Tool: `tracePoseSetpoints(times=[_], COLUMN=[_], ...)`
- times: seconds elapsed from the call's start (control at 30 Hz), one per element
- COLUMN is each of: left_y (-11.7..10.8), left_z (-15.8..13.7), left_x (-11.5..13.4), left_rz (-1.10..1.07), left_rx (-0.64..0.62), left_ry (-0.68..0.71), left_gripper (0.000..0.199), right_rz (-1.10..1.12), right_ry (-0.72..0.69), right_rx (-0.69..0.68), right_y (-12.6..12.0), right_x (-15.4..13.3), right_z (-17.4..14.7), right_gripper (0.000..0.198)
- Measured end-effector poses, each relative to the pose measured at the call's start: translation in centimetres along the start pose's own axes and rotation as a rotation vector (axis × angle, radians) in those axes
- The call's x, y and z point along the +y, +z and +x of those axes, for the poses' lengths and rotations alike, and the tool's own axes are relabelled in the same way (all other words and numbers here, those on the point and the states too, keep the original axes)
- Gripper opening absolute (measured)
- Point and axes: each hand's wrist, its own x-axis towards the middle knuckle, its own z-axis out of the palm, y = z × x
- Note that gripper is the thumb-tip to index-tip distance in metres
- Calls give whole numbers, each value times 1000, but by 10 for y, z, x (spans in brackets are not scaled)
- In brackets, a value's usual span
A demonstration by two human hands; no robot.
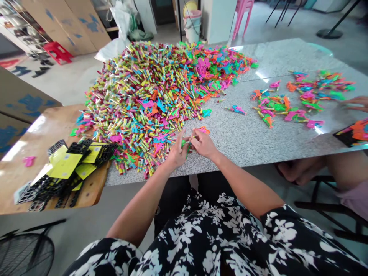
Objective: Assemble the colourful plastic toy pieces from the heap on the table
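Observation:
My left hand [177,152] is closed on a small green plastic toy gun [184,143], partly hidden by the fingers. Right beside it, my right hand [203,145] pinches a small tube whose end barely shows at the fingertips, against the green toy gun. Both hands meet just above the granite tabletop [230,142]. An orange toy gun [203,130] lies just beyond my right hand. To the left and ahead rises a large heap of small striped tubes [138,84], with pink, blue, green and orange toy guns [221,65] mixed in and piled at its right side.
Toy guns with tubes attached [270,107] lie in loose groups on the right. Another person's hand [358,102] rests at the right edge, near a black tray [347,134]. Black plastic trays with yellow cards [64,165] are stacked on the wooden table [94,188] at left.

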Motion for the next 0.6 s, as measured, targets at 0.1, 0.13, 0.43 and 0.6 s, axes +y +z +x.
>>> tracePoseSetpoints(times=[0.1,0.13,0.43,0.6], left_y=[3,4,1,29], left_z=[2,4,85,128], left_x=[-7,-10,-43,-36], left_rz=[60,85,674,1169], left_rx=[-111,-140,-244,-449], left_ry=[-3,7,215,223], left_gripper=[72,71,54,51], right_rz=[39,66,257,147], right_ry=[78,103,259,172], right_rx=[-38,-50,695,1023], right_y=[-5,-8,-161,-228], right_x=[3,4,18,24], right_z=[-5,-6,47,93], right_gripper=[13,13,18,15])
